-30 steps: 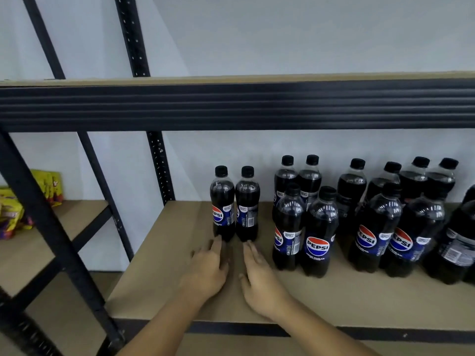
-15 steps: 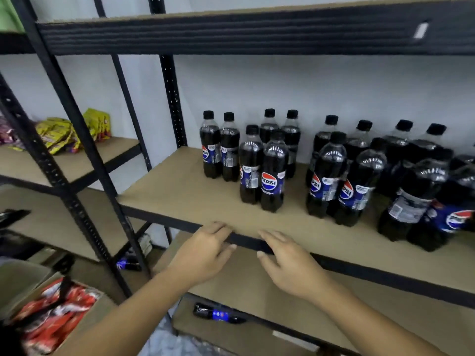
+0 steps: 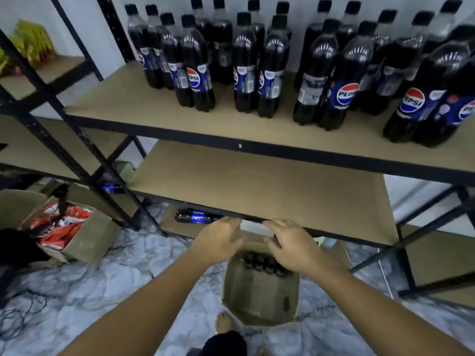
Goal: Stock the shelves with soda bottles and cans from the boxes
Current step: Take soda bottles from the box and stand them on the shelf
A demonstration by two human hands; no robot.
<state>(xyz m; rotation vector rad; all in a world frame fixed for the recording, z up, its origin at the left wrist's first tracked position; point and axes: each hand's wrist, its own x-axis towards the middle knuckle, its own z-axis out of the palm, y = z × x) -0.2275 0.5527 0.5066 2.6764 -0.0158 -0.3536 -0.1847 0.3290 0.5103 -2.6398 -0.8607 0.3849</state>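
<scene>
Hovering over open box [image 3: 259,294], lowered from shelf [image 3: 144,109] edge: left hand [image 3: 218,242], right hand [image 3: 290,249], both spread, empty. Inside box: capped bottles [image 3: 262,262]. Left of box: carton [image 3: 88,244] with orange packets [image 3: 64,224].

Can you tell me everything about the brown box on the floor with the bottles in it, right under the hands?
The box is plain brown cardboard, open at the top, standing on the marbled floor in front of the shelving. A row of dark-capped bottles stands at its far end; the near part looks bare. The left hand and right hand are above that far end, fingers relaxed, holding nothing. A bare foot is by its near corner.
</scene>
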